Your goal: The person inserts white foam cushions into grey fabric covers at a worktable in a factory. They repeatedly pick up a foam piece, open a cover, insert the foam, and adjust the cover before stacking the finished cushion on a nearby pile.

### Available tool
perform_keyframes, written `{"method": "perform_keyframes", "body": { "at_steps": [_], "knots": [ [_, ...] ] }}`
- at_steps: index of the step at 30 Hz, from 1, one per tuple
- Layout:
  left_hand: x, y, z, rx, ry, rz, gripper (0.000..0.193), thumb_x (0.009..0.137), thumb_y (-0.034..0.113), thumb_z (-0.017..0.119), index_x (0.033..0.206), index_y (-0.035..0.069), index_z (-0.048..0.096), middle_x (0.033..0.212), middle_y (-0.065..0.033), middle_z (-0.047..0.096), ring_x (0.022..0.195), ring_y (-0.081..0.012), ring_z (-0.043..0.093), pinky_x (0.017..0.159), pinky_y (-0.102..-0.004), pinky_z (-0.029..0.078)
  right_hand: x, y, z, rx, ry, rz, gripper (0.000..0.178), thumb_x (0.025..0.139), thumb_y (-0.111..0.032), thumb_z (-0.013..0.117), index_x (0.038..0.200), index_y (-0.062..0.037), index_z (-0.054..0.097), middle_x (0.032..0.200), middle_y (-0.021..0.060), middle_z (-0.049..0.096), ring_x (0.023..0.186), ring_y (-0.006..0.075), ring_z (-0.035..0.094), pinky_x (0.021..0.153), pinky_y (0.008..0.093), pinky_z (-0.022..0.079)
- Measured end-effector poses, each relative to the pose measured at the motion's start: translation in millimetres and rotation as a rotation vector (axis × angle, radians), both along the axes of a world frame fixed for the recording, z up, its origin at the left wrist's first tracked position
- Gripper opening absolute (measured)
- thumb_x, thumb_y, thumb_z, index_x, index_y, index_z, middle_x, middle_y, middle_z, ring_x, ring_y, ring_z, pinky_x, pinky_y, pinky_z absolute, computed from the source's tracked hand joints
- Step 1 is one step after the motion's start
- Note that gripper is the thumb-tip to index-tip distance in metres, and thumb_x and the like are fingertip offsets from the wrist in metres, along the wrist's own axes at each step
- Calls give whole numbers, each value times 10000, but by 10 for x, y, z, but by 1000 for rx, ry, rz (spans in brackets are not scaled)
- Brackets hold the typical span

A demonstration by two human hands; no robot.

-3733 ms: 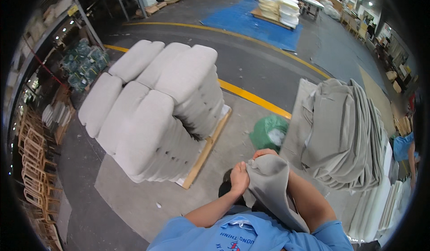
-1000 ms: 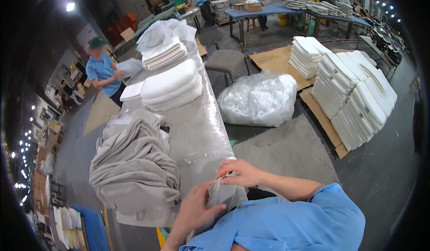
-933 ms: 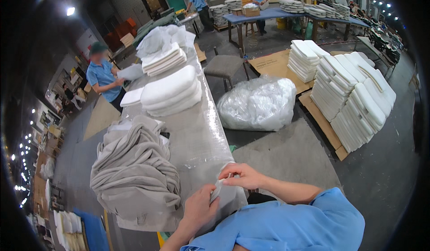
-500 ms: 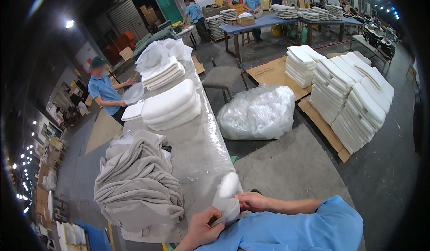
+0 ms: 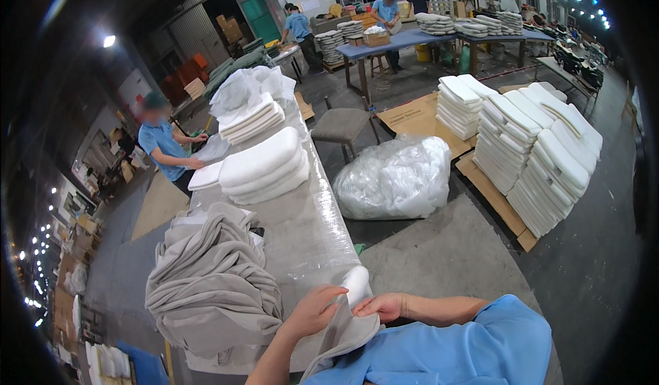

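Note:
At the near end of the table, a white padded cushion point(image 5: 357, 286) sticks out of a grey fabric cover point(image 5: 350, 335). My left hand point(image 5: 314, 311) is closed on the cover's edge, fingers toward the cushion. On the other side, my right hand point(image 5: 382, 307) grips the cover close to where the white padding comes out. Part of the cover lies against my blue shirt, and its lower end is hidden. A big heap of grey fabric covers point(image 5: 213, 282) lies to the left of my hands.
Thick white pads point(image 5: 264, 162) are stacked farther up the plastic-wrapped table point(image 5: 302, 237). A co-worker point(image 5: 161, 144) stands at its left side. On the floor to the right are a clear plastic bag point(image 5: 395, 179), a chair point(image 5: 341, 125) and tall stacks of white cushions point(image 5: 528, 151).
My left hand has moved up along the cover, which now spreads wider between my hands and shows more grey fabric. The co-worker at left has shifted their hands over the sheet.

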State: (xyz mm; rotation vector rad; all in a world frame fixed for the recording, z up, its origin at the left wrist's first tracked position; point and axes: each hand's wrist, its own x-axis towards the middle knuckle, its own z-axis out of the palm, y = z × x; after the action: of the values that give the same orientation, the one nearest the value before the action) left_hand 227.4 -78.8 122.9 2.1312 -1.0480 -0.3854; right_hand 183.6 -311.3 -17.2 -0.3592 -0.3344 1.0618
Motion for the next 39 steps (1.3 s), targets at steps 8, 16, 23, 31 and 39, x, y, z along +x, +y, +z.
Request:
{"method": "perform_keyframes", "body": {
  "at_steps": [8,16,23,31,39],
  "knots": [
    [108,-44,-202,158,26,-235,442,809,-7,629,1248,42,648,1628,-185,429,1548,-532,215,1286,-572,168,60,-15,306,-283,-438,-182,128,1038,-207,696,998,-90,728,911,-93,608,873,19,540,795,240,444],
    [191,176,-51,75,238,-185,190,877,73,731,1041,33,644,1266,-86,667,1238,-261,576,1054,-386,445,10,-62,194,-249,-204,-123,234,1085,-285,610,1153,-87,714,1058,-40,698,921,77,623,815,258,477],
    [213,171,-283,-186,856,61,111,928,81,692,1017,67,627,908,48,611,832,-48,535,769,-213,429,-15,-288,-400,-42,8,154,410,1052,-211,630,1446,-104,607,1222,21,728,1056,168,674,948,357,518],
    [267,320,-259,-290,960,204,184,976,216,698,1082,69,664,999,39,647,897,-58,548,838,-224,432,-19,8,82,-275,-246,-177,54,1036,-132,641,1076,-98,654,941,-78,653,747,59,571,639,230,426],
    [421,-5,-150,336,773,-12,409,1014,399,691,960,2,770,794,10,674,743,-87,550,697,-270,459,-303,221,391,-1009,-927,-922,83,983,-126,661,985,-48,632,759,38,633,675,122,589,614,317,475]
  ]
}}
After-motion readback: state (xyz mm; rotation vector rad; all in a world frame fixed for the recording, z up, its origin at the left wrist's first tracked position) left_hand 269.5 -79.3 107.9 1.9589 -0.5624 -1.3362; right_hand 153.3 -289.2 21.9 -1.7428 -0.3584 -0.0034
